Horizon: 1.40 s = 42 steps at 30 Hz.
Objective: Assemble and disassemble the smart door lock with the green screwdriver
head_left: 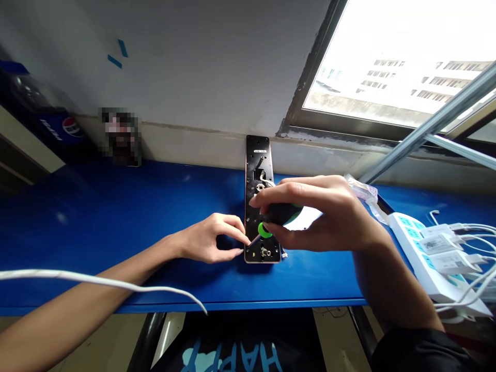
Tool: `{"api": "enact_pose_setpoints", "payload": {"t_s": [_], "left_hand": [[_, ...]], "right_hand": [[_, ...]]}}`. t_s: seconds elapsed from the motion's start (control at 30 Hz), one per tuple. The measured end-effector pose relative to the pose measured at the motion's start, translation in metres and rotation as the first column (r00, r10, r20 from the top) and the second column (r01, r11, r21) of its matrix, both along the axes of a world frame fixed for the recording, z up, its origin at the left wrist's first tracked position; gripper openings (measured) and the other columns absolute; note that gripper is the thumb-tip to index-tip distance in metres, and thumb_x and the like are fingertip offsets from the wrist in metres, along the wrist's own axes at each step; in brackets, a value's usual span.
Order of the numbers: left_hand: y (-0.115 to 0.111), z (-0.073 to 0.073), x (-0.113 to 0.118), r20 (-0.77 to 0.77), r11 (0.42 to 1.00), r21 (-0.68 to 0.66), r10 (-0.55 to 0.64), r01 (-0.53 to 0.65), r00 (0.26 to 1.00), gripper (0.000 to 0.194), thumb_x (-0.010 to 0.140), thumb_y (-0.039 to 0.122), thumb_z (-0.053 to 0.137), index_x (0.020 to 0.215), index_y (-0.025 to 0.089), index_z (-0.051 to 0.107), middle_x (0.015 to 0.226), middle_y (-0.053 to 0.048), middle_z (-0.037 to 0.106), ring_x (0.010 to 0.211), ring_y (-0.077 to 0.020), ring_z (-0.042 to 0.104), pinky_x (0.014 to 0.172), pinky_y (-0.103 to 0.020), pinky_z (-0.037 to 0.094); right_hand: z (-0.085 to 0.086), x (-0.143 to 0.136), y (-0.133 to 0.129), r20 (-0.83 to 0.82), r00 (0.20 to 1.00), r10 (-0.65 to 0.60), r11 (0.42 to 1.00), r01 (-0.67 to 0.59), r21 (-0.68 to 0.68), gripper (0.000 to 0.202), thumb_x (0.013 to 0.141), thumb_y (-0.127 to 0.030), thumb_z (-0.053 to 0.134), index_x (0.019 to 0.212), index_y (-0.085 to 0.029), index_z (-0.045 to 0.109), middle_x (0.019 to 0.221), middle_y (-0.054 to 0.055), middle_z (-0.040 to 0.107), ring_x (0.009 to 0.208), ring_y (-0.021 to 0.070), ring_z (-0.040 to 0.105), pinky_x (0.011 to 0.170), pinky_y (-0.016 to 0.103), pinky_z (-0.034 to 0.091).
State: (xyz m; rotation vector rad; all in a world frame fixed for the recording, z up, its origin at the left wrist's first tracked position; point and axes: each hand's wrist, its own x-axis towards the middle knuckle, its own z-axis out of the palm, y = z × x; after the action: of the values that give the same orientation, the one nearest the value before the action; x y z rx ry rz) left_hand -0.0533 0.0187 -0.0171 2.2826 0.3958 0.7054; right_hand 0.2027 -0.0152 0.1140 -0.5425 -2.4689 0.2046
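A long black panel with screw holes, metal posts and a white wire lies on the blue table. My right hand is wrapped round a black and green screwdriver, held at a slant over the panel. The screwdriver's shaft points down and left to the panel's lower left corner. Close by, my left hand touches the panel's left edge, thumb and forefinger bent towards the shaft's tip. Whether anything small sits between those fingertips cannot be made out. A small connector shows at the panel's lower right.
At the right, a white power strip holds several chargers and cables. A white cable crosses over my left forearm. The wall and window stand behind the table. At the far left is a large Pepsi bottle, near a blurred object.
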Motion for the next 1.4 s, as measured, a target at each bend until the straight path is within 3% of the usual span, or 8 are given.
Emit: {"api": "enact_pose_setpoints", "payload": {"t_s": [0.4,0.63,0.83,0.93,1.03,1.13,1.2,1.4], "left_hand": [[-0.001,-0.002,0.000,0.009,1.000,-0.022,0.004,-0.004,1.000,0.028,0.086,0.015,0.074,0.113,0.019,0.080,0.105,-0.009,0.074,0.091,-0.0180,0.073,0.084,-0.028,0.059],[-0.002,0.004,0.001,-0.012,0.999,-0.038,-0.006,0.006,1.000,0.023,0.085,0.013,0.072,0.106,0.018,0.081,0.104,-0.008,0.073,0.091,-0.0179,0.072,0.085,-0.028,0.058],[-0.001,0.004,0.002,0.013,0.999,-0.045,-0.027,0.027,1.000,0.022,0.083,0.018,0.076,0.104,0.018,0.079,0.103,-0.007,0.075,0.089,-0.0188,0.073,0.083,-0.028,0.059],[-0.002,0.004,0.002,0.038,0.999,-0.037,-0.025,0.026,0.999,0.021,0.082,0.016,0.074,0.103,0.017,0.079,0.102,-0.007,0.076,0.089,-0.0192,0.073,0.083,-0.028,0.059],[-0.004,0.006,0.003,0.051,1.000,-0.029,0.007,-0.005,0.999,0.025,0.082,0.009,0.068,0.104,0.017,0.079,0.101,-0.007,0.076,0.087,-0.0176,0.073,0.081,-0.026,0.059],[-0.004,0.007,0.002,0.034,1.000,0.000,0.028,-0.028,0.999,0.029,0.084,0.007,0.066,0.107,0.018,0.079,0.105,-0.008,0.077,0.091,-0.0189,0.074,0.083,-0.027,0.059],[-0.003,0.006,0.002,0.036,0.999,0.028,0.029,-0.030,0.999,0.028,0.086,0.008,0.065,0.107,0.018,0.080,0.106,-0.008,0.078,0.094,-0.0204,0.074,0.084,-0.028,0.059],[-0.003,0.007,0.002,0.036,0.999,-0.031,0.021,-0.020,0.999,0.026,0.081,0.008,0.067,0.104,0.016,0.078,0.103,-0.007,0.077,0.089,-0.0188,0.074,0.080,-0.026,0.060]], "right_hand": [[-0.003,-0.006,0.007,-0.095,0.993,0.077,0.996,-0.072,0.058,0.027,0.087,-0.013,0.071,0.114,-0.016,0.069,0.105,0.004,0.080,0.080,0.0095,0.073,0.072,0.018,0.060],[0.001,-0.006,-0.005,-0.013,1.000,-0.002,0.982,0.004,0.191,0.019,0.094,-0.026,0.073,0.109,-0.016,0.071,0.077,-0.002,0.071,0.061,0.0077,0.061,0.059,0.021,0.050],[-0.002,-0.016,-0.013,-0.019,1.000,-0.002,0.961,0.008,0.276,0.038,0.092,-0.052,0.074,0.091,-0.014,0.070,0.061,-0.004,0.060,0.049,0.0083,0.049,0.049,0.027,0.040],[-0.001,-0.018,-0.019,-0.014,1.000,-0.018,0.963,0.022,0.269,0.031,0.096,-0.042,0.072,0.081,-0.015,0.068,0.060,-0.003,0.059,0.049,0.0080,0.047,0.051,0.027,0.039],[0.003,-0.014,-0.025,0.093,0.996,-0.006,0.987,-0.009,0.163,0.011,0.100,-0.021,0.062,0.099,-0.016,0.072,0.072,-0.001,0.065,0.058,0.0088,0.052,0.058,0.025,0.043],[0.007,-0.008,-0.027,0.164,0.986,0.038,0.998,-0.046,0.042,0.034,0.094,-0.008,0.059,0.126,-0.016,0.067,0.093,0.003,0.071,0.073,0.0107,0.060,0.066,0.025,0.047],[0.006,-0.007,-0.025,0.157,0.987,0.038,0.999,-0.040,0.015,0.045,0.090,-0.007,0.061,0.134,-0.017,0.064,0.102,0.005,0.072,0.080,0.0119,0.063,0.070,0.025,0.049],[-0.002,-0.012,-0.019,0.095,0.995,0.017,0.988,-0.031,0.153,0.019,0.095,-0.017,0.067,0.113,-0.019,0.073,0.089,0.001,0.071,0.067,0.0092,0.061,0.059,0.023,0.045]]}}
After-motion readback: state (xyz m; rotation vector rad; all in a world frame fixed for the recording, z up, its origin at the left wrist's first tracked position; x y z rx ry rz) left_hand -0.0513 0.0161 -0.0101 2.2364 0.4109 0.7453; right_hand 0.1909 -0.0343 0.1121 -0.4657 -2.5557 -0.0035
